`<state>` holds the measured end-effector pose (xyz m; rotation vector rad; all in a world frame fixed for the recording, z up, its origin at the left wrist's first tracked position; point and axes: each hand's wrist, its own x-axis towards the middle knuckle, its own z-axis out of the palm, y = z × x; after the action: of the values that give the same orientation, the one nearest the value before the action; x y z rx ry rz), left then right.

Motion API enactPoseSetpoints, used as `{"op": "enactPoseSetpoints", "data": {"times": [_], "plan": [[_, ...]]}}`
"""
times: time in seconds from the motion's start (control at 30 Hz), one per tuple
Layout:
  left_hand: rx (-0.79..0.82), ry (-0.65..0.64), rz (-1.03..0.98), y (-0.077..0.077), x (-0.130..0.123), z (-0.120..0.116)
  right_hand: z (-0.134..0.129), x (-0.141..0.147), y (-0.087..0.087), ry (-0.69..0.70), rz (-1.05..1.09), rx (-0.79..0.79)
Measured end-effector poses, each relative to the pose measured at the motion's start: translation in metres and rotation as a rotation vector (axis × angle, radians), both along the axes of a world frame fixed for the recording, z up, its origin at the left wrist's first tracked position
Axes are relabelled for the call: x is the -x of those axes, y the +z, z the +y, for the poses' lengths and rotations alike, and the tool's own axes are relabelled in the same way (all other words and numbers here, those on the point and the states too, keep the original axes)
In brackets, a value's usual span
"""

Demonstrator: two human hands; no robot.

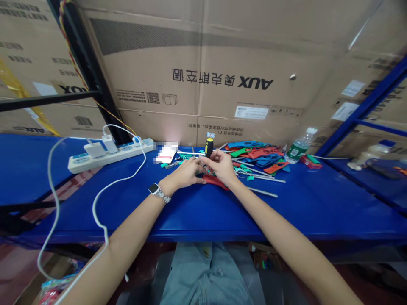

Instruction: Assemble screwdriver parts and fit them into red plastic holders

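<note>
the screwdriver (209, 147) stands close to upright at the tips of the right hand (220, 166), its yellow-and-black handle rising just beyond the fingers; they are drawn narrow about its lower part, and the shaft is hidden. the left hand (190, 171) is just beside, fingers bent, thumb low, seeming to pinch 1 end of the red handle (216, 182); how firm that hold is, i cannot tell. the red handle's long axis runs sideways from the left fingertips to beneath the right hand, so the 2 long axes cross steeply. the right hand is nearer the screwdriver, the left nearer the red handle's visible end. silver rods (265, 192) lie right of the right fingers.
</note>
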<state>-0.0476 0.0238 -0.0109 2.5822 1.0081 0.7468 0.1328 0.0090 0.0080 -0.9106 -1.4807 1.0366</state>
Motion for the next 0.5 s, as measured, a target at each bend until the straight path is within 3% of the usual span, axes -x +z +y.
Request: {"op": "enactPoseSetpoints", "data": {"times": [0.17,0.37,0.43,0.5], "plan": [[-0.017,-0.008,-0.011,0.0006,-0.0002,-0.0013,-0.0032,-0.0079,0.0066,0.172,-0.118,-0.084],[-0.009,0.031,0.082,0.0037,-0.0021,-0.0037,-0.0015,0.0012,-0.0017,-0.044,-0.065,-0.067],[-0.017,0.033,0.082,0.0032,-0.0019,-0.0036,-0.0002,-0.0002,-0.0009,-0.035,-0.057,-0.058],[-0.016,0.024,0.053,0.0018,-0.0012,-0.0029,0.0003,-0.0064,0.0038,0.078,-0.083,-0.047]]}}
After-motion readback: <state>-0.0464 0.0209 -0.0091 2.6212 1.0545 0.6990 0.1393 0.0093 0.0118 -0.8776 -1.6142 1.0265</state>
